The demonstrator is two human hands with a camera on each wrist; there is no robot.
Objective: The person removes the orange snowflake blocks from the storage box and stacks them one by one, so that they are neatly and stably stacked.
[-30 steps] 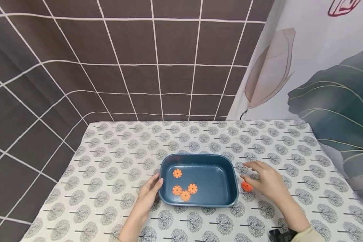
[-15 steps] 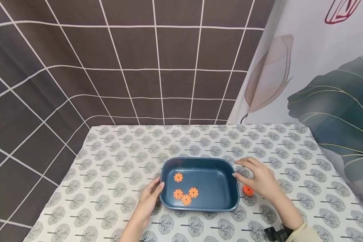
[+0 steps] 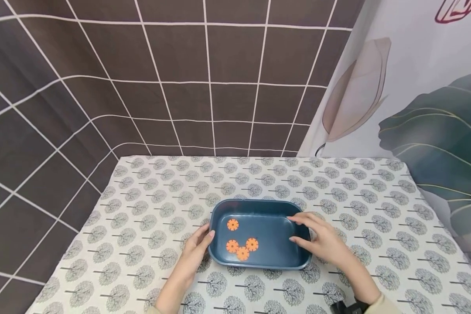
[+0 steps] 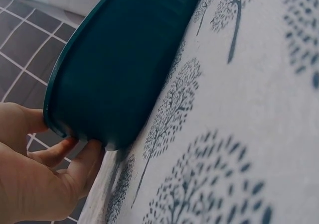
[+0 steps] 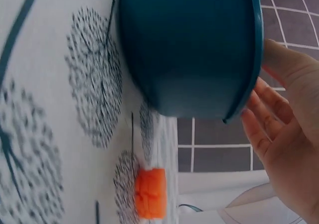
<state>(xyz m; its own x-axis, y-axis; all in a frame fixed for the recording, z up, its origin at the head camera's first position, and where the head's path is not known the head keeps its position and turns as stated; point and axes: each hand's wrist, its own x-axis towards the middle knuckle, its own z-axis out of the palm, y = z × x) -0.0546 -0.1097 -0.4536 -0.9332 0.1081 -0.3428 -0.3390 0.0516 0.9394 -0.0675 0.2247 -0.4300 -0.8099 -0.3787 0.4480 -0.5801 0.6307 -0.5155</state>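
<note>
A dark blue rectangular plastic basin (image 3: 271, 231) stands on the cloth. Several orange notched discs (image 3: 233, 224) lie flat in its left half. My left hand (image 3: 196, 246) grips the basin's left end, thumb at the rim and fingers against the outer wall (image 4: 107, 79). My right hand (image 3: 319, 235) is over the basin's right end, thumb and fingers spread apart with nothing between them. An orange piece (image 5: 151, 193) sits on the cloth outside the basin in the right wrist view; in the head view the right hand hides it.
The table is covered by a pale cloth (image 3: 161, 209) printed with grey trees. A brown curtain (image 3: 172, 100) with white grid lines hangs behind and to the left. A white leaf-patterned curtain (image 3: 377, 109) hangs at the right.
My right hand has moved left, from beside the orange piece to over the basin's right end. The left hand stays at the left end, and the discs have not shifted within the basin.
</note>
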